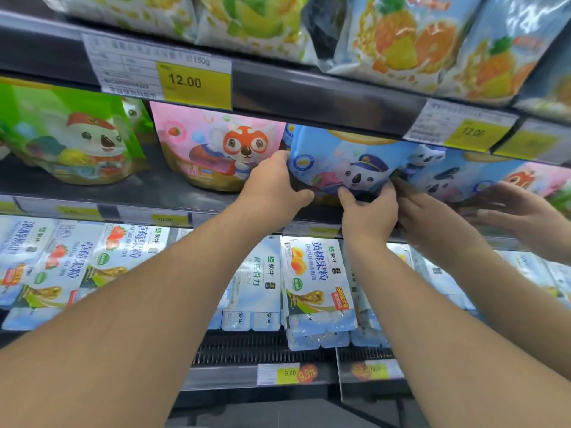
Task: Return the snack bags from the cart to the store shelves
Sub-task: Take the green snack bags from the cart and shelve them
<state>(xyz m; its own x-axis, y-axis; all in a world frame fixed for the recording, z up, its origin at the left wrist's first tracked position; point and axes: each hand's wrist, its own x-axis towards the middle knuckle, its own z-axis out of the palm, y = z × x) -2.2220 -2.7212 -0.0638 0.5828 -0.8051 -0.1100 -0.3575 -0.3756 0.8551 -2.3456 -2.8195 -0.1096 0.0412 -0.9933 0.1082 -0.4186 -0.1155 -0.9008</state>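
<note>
Two bare forearms reach up from the near edge toward a chilled store shelf. On the rack below them, near and low, white and blue dairy packs (318, 279) stand in rows behind a yellow price tag reading 9.90 (287, 372). Farther up, the left hand (272, 188) curls its fingers around the left edge of a blue snack bag (349, 163) printed with a koala in a police cap, thumb pressed to the front. The right hand (367, 211) pinches the same bag at its lower right corner, thumb up against the face and fingers wrapped behind. The bag sits upright on the middle shelf (154, 186), between a pink fox bag (222, 146) at left and more blue bags (463, 174) at right. Two further hands (509, 205) appear at the right edge, fingers spread loosely over those blue bags. A green koala bag (71, 134) stands far left. Above, a tag marked 12.00 (185, 81) hangs beneath fruit-printed bags (417, 41).
</note>
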